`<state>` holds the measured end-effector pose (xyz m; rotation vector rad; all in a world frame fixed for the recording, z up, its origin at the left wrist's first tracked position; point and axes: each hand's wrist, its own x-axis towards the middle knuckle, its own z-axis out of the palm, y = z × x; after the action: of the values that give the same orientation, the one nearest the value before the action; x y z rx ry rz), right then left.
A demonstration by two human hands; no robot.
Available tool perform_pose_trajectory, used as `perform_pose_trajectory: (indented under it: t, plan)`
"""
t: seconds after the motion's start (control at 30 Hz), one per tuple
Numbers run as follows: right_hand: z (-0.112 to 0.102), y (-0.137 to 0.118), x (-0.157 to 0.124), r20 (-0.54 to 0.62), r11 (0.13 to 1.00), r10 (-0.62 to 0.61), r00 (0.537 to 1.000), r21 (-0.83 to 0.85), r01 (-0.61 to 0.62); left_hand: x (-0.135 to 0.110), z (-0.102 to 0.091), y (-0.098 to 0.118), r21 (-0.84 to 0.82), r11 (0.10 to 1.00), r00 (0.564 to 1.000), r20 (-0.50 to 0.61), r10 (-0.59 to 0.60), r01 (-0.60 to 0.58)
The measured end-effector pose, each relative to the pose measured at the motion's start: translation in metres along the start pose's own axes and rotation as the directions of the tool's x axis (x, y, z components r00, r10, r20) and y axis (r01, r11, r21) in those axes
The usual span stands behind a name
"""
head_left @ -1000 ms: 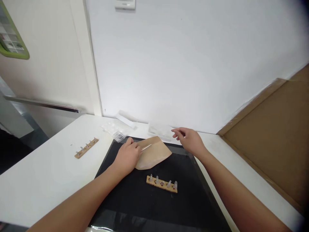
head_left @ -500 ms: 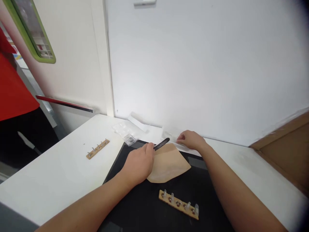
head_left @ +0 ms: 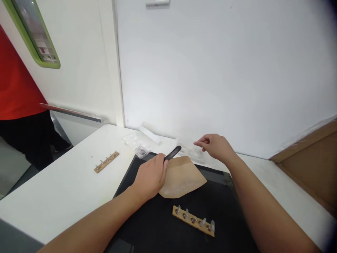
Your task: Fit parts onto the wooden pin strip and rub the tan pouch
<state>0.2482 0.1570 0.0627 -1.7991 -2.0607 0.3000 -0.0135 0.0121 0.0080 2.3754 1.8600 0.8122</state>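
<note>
My left hand (head_left: 150, 178) is closed around a flat black tool (head_left: 173, 152) with a rounded end; its other end is hidden in the fist. Beneath that hand a tan sheet (head_left: 184, 177) lies on a black mat (head_left: 147, 225). My right hand (head_left: 216, 147) is raised over clear plastic packaging (head_left: 189, 151) behind the mat, thumb and fingers pinched together. Whatever may be between those fingertips is too small to make out. Nearer me on the mat lies a wooden strip (head_left: 193, 220) bearing several clear, nail-tip-like pieces on metal studs.
A second wooden strip (head_left: 106, 162) with similar pieces lies on the white table (head_left: 65, 196) at left. Clear packets (head_left: 133, 140), a small clear box (head_left: 141, 151) and a white strip (head_left: 149, 134) sit by the wall. A person in red (head_left: 21, 80) stands beyond the table.
My right hand has lifted up from the clear packaging, moving slightly right. The left hand has shifted a little left with the black tool. The person in red has moved.
</note>
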Motion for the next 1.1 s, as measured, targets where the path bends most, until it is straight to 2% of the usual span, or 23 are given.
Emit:
perform_pose_trajectory:
  t: [0.07,0.17,0.23,0.33,0.4,0.53,0.7,0.83,0.97,1.1]
  plan:
    - [-0.012,-0.016,-0.018,-0.057,0.991,-0.084,0.995,0.097,0.090,0.000,0.000,0.000,-0.037,0.999,0.999,-0.030,-0.025,0.024]
    - [-0.024,-0.045,-0.049,-0.071,0.955,-0.175,0.982,0.231,0.187,0.000,0.001,0.001,-0.065,0.998,0.998,-0.058,-0.031,0.027]
    - [-0.028,-0.064,-0.067,-0.083,0.899,-0.227,0.970,0.364,0.242,0.000,0.000,0.002,-0.077,0.997,0.997,-0.072,-0.022,0.017]
    - [-0.027,-0.083,-0.086,-0.040,0.766,-0.283,0.958,0.592,0.251,0.000,0.000,0.003,-0.098,0.995,0.996,-0.091,-0.005,-0.004]
    - [-0.022,-0.088,-0.094,0.003,0.698,-0.290,0.957,0.684,0.209,0.000,0.000,0.004,-0.111,0.994,0.995,-0.102,0.009,-0.021]
    - [-0.006,-0.081,-0.104,0.039,0.619,-0.233,0.972,0.777,0.117,-0.003,0.001,0.005,-0.140,0.988,0.993,-0.108,0.048,-0.063]
    - [0.015,-0.056,-0.120,0.019,0.633,-0.133,0.991,0.771,0.070,-0.008,0.000,0.010,-0.220,0.970,0.992,-0.091,0.083,-0.101]
    - [0.029,-0.041,-0.138,0.050,0.616,-0.104,0.993,0.787,0.025,-0.012,-0.001,0.013,-0.375,0.901,0.975,-0.123,0.186,-0.219]
    - [0.035,-0.038,-0.149,0.073,0.592,-0.113,0.991,0.806,0.008,-0.014,-0.002,0.016,-0.476,0.821,0.949,-0.170,0.267,-0.316]
    - [0.035,-0.041,-0.150,0.077,0.566,-0.134,0.988,0.824,0.013,-0.014,-0.004,0.018,-0.574,0.772,0.962,-0.183,0.203,-0.272]
